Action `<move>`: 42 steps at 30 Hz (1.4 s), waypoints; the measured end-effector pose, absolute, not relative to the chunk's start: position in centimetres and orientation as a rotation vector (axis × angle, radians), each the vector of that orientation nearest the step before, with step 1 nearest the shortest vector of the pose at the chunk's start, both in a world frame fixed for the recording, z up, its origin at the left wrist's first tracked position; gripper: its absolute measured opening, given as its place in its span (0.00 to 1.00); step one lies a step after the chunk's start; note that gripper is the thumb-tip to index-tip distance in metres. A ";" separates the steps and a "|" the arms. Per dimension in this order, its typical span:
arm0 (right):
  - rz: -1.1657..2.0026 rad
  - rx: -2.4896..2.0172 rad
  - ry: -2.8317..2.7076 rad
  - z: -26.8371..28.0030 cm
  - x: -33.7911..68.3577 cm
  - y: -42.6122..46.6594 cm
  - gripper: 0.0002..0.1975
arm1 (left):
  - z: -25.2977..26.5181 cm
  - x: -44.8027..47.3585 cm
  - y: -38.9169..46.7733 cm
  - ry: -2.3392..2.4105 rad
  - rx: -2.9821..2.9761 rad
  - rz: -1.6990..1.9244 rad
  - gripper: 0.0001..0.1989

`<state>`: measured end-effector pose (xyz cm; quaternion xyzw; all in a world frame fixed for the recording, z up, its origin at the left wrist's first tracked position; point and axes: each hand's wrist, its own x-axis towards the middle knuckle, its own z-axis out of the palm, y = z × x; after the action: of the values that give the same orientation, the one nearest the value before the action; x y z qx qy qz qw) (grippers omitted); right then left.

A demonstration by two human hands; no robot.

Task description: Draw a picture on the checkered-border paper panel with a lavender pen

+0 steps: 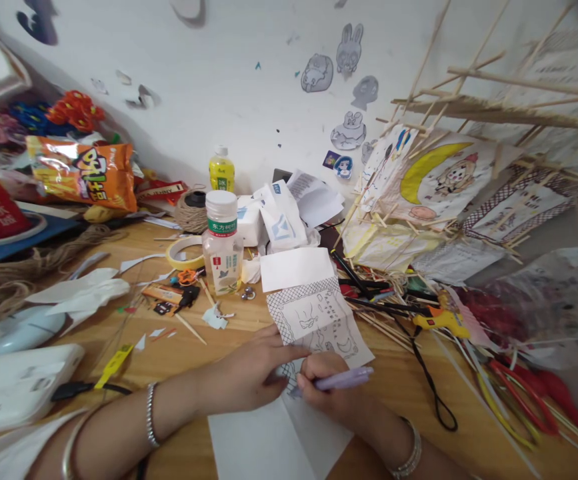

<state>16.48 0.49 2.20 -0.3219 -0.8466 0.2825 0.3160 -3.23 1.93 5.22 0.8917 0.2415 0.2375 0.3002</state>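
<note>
A long strip of white paper [321,313] with ink drawings and a cross-hatched border lies on the wooden table. Across its left edge my left hand [249,370] rests flat, fingers stretched toward the drawing. My right hand [329,387] is closed around a light purple pen [345,379], its tip down by the lower part of the drawing and partly hidden by the fingers. Below both hands is a blank, creased white sheet [279,440]; whether it joins the drawn strip I cannot tell.
A clear plastic bottle [223,250], a roll of tape [185,253] and paper scraps are beyond my left hand. A white power bank [19,387] lies at left. On the right are a yellow glue gun [441,323], red scissors [523,397] and a stick frame with drawings [439,177].
</note>
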 end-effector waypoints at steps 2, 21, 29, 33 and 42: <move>0.732 -0.838 -2.237 2.4 16.5 0.4 0.18 | 5.2 -3.3 1.9 0.657 2.370 0.633 0.26; 0.589 -0.825 -2.290 2.1 16.5 0.4 0.16 | 4.9 -3.3 2.0 0.690 2.413 0.583 0.30; 0.604 -0.843 -2.258 1.9 16.5 0.5 0.17 | 4.8 -3.4 2.0 0.686 2.409 0.585 0.29; 0.633 -0.850 -2.266 1.9 16.6 0.5 0.16 | 4.5 -3.4 2.0 0.699 2.407 0.584 0.30; 0.652 -0.836 -2.263 1.7 16.7 0.5 0.15 | 4.7 -3.4 2.0 0.692 2.418 0.575 0.29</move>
<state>16.67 0.54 1.74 -0.3176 -0.8592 0.2474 0.3159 -3.40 2.05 4.73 0.9005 0.2577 0.2143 0.2772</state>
